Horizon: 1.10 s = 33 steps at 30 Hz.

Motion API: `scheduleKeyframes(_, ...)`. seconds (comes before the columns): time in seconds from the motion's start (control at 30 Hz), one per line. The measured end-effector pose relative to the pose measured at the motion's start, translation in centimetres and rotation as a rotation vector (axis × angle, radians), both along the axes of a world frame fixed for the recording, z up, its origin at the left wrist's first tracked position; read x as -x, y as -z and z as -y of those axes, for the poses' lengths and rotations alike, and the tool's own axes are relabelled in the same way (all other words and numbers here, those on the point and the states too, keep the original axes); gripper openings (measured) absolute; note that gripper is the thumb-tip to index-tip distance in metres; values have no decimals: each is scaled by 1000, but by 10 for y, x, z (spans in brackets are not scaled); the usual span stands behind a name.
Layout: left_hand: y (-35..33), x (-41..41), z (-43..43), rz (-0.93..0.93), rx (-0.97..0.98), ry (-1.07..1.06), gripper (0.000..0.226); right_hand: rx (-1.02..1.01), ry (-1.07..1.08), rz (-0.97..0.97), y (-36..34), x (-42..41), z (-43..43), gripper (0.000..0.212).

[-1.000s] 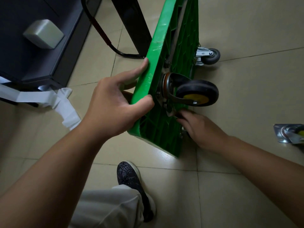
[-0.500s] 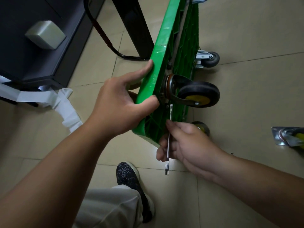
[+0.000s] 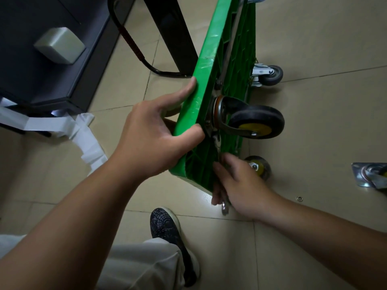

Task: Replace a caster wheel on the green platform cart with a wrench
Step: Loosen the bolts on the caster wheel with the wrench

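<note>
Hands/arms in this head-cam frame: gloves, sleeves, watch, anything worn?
Nothing worn. The left hand and right hand are bare, with no gloves, and no rings are visible. Both forearms are bare right to the frame edge: no sleeves, watch or wristband in view. Lower down, the person wears light grey trousers and a dark patterned fabric shoe with a pale sole.
</note>
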State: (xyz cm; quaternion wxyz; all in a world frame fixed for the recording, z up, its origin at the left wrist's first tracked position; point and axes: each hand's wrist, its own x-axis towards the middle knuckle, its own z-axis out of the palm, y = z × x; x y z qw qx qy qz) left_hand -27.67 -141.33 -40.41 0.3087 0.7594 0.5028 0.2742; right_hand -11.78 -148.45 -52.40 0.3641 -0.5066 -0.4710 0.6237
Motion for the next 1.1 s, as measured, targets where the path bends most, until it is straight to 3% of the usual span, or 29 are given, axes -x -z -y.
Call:
scheduleKeyframes(0.1, -1, 0, 0, -8, -7, 2, 76, -249, -6, 318, 23, -11, -15, 5)
scheduleKeyframes(0.17, -1, -1, 0, -11, -8, -2, 76, -347, -68, 527, 30, -21, -26, 10)
scheduleKeyframes(0.23, -1, -1, 1, -4, -8, -6, 76, -381, -117, 619, 41, -32, -30, 23)
scheduleKeyframes(0.33, -2, -2, 2, -1, -3, 0, 76, -317, -181, 644, 50, -42, -23, 10)
scheduleKeyframes(0.5, 0, -3, 1, -17, -18, -2, 76, -160, -54, 319, 32, -32, -11, 27)
scheduleKeyframes(0.6, 0, -3, 1, -7, -11, -5, 75, -7, -91, 15, 11, -19, -2, 27)
scheduleKeyframes(0.7, -1, -3, 1, -10, -11, -5, 76, 105, -30, -167, -10, -11, 1, 30)
scheduleKeyframes(0.9, -1, -3, 1, -14, -12, -11, 76, 301, 48, -358, -40, -4, -1, 36)
scheduleKeyframes(1.1, 0, -2, 0, -17, -9, -17, 74, 424, 47, -430, -56, -5, -5, 30)
